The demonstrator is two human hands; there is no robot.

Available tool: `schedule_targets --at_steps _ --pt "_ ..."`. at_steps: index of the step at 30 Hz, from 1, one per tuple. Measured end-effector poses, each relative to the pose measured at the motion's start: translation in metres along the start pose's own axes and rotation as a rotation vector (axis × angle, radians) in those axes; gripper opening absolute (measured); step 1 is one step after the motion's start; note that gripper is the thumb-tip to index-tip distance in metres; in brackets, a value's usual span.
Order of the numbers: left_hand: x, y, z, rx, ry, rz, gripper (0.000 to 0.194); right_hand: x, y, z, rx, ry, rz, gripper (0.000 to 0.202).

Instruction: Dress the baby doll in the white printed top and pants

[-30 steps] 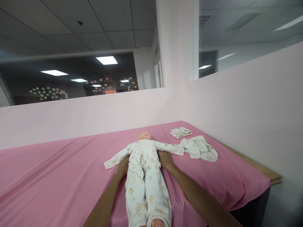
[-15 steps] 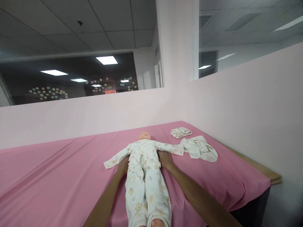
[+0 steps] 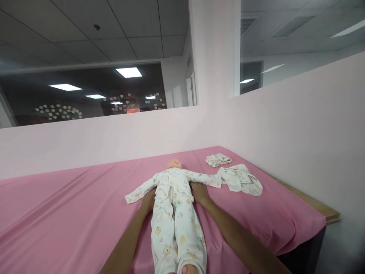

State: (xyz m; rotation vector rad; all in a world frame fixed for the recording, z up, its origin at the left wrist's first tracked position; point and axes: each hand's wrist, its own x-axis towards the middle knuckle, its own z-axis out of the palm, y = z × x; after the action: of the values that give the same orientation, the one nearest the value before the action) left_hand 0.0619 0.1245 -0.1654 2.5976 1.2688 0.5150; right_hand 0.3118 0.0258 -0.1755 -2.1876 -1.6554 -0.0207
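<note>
Left hand [image 3: 148, 201] in close on one side of the doll [image 3: 182, 215], right hand [image 3: 200, 193] in close on the other, both right up against the white patterned clothes [image 3: 180, 182] around its middle. Part of each hand is hidden by the body, so whether they grip it or simply rest there, I cannot tell. The doll lies on its back on the pink sheet [image 3: 85, 213], stretched out between them, feet [image 3: 189, 269] toward the person, head [image 3: 173, 164] at the far end. Look at those sleeves: the left-hand one [image 3: 141, 193] slants outward, the right-hand one [image 3: 207, 179] reaches across to meet a crumpled patterned cloth [image 3: 242, 179]. Just beyond that sits a smaller bundled cloth [image 3: 218, 160]. Over on the right, a wooden edge [image 3: 316, 207] shows beside the sheet. Behind, pale walls [image 3: 299, 125] meet in a corner, and heart-shaped stickers [image 3: 58, 112] dot the left-hand window [image 3: 99, 49].
</note>
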Motion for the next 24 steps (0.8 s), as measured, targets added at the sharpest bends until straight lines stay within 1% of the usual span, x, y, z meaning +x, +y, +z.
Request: schedule_targets --at_steps 9,18,24 --pt "0.0024 -0.0038 0.0023 0.022 -0.001 0.009 0.037 -0.0006 -0.0006 -0.0006 0.02 0.0 0.01 0.03" --pt "0.0009 -0.0067 0.0054 -0.046 0.02 0.004 0.046 0.0003 0.0001 0.0002 0.04 -0.001 0.018 0.031" --pt "0.0019 -0.0078 0.006 -0.051 0.032 0.02 0.046 -0.001 -0.0006 -0.0014 0.042 0.002 0.024 0.033"
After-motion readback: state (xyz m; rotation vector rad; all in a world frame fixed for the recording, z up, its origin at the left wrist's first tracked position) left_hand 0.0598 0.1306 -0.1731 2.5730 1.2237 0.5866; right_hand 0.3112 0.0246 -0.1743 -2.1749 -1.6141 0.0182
